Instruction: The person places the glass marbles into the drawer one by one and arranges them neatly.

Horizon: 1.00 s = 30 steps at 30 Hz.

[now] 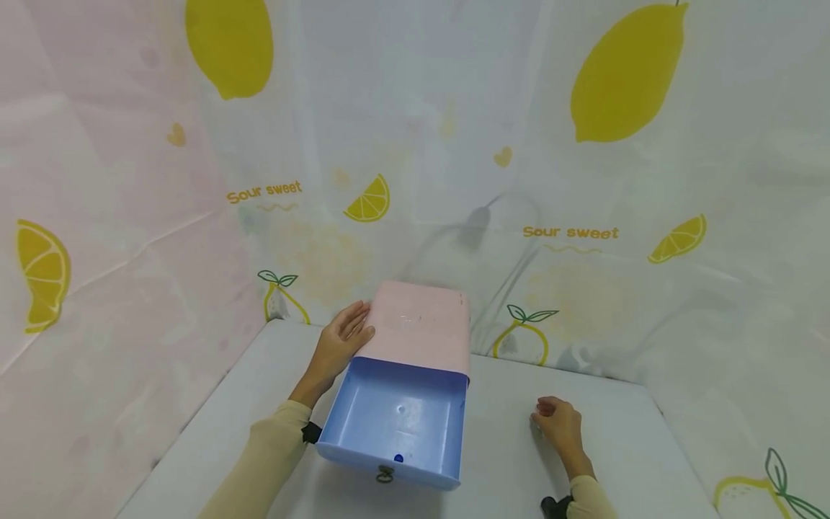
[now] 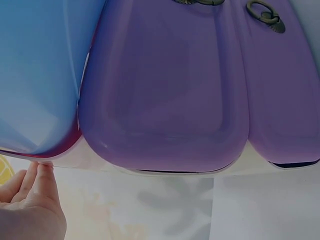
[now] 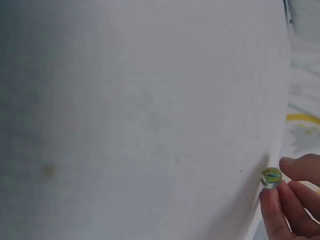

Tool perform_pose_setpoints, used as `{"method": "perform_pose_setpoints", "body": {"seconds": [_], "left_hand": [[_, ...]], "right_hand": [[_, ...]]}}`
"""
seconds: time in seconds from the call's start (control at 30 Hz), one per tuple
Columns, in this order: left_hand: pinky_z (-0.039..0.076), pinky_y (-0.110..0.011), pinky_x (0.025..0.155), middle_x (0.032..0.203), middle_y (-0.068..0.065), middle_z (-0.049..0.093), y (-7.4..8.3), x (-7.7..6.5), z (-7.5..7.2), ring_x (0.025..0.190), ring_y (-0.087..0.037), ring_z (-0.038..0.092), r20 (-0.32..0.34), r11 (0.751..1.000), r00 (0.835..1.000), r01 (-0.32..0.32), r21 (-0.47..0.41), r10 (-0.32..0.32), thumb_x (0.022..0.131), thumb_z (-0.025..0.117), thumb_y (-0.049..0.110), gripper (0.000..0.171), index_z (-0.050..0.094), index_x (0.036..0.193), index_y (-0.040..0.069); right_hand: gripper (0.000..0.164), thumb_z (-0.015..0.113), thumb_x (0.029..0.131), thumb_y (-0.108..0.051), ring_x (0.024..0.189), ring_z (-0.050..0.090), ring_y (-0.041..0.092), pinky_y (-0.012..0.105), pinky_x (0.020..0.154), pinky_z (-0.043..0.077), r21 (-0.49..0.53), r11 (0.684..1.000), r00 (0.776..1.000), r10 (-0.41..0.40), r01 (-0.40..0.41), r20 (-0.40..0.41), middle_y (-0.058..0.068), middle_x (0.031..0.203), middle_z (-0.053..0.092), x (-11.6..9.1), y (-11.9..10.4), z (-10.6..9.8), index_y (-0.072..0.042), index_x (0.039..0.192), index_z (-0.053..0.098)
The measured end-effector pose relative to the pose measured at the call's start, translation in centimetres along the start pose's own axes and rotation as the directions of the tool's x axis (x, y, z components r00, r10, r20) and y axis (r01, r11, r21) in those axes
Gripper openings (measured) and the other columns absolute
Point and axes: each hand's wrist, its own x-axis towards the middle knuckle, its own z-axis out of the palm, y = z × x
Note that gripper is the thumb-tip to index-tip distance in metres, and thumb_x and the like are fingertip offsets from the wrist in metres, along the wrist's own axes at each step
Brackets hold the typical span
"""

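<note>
A small drawer cabinet with a pink top [image 1: 421, 324] stands on the table. Its top blue drawer [image 1: 402, 418] is pulled out toward me, and a brass ring handle [image 1: 385, 474] hangs on its front. My left hand [image 1: 340, 342] rests its extended fingers against the cabinet's left side, by the top edge. Right of the cabinet, my right hand [image 1: 560, 425] pinches a clear glass marble [image 3: 271, 178] with a yellow-green and blue swirl between thumb and fingertips, over the table. Inside the drawer, near its front, is a small dark blue round spot [image 1: 398, 458].
Two closed purple drawers [image 2: 170, 100] with ring handles sit below the blue one. The white table [image 1: 506, 461] reaches back to a wall covering [image 1: 415, 144] printed with lemons. A lamp-shaped shadow falls on that covering behind the cabinet.
</note>
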Motion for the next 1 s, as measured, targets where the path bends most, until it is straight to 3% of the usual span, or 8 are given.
{"method": "perform_pose_setpoints", "body": {"seconds": [0.33, 0.7, 1.0], "left_hand": [[0.03, -0.037, 0.113, 0.152, -0.022, 0.035, 0.03, -0.08, -0.05, 0.141, -0.033, 0.032, -0.001, 1.0, 1.0, 0.009, -0.028, -0.009, 0.094, 0.064, 0.007, 0.067, 0.028, 0.148, -0.008], [0.031, -0.038, 0.112, 0.151, -0.024, 0.035, 0.2, -0.05, 0.07, 0.141, -0.035, 0.032, 0.0, 1.0, 1.0, 0.0, -0.006, 0.0, 0.094, 0.064, 0.006, 0.066, 0.028, 0.148, -0.009], [0.031, -0.037, 0.111, 0.151, -0.024, 0.035, 0.26, -0.05, 0.13, 0.14, -0.034, 0.033, -0.002, 1.0, 1.0, -0.007, -0.007, 0.007, 0.094, 0.064, 0.006, 0.066, 0.028, 0.147, -0.01]], "right_hand": [[0.026, 0.075, 0.072, 0.005, 0.075, 0.066, 0.028, 0.039, 0.067, 0.057, 0.003, 0.999, 0.998, 0.05, -0.05, 0.024, 0.017, 0.082, 0.07, 0.22, 0.08, -0.14, 0.012, 0.095, 0.067], [0.021, 0.074, 0.074, 0.002, 0.076, 0.068, 0.03, 0.045, 0.073, 0.056, 0.015, 1.0, 1.0, 0.008, -0.008, -0.008, 0.014, 0.08, 0.071, 0.22, 0.68, -0.44, 0.009, 0.093, 0.069], [0.017, 0.077, 0.077, -0.003, 0.072, 0.068, 0.024, 0.027, 0.063, 0.052, 0.046, 0.998, 0.997, -0.037, 0.04, -0.069, 0.011, 0.079, 0.072, 0.45, 0.79, -0.45, 0.005, 0.091, 0.071]]}}
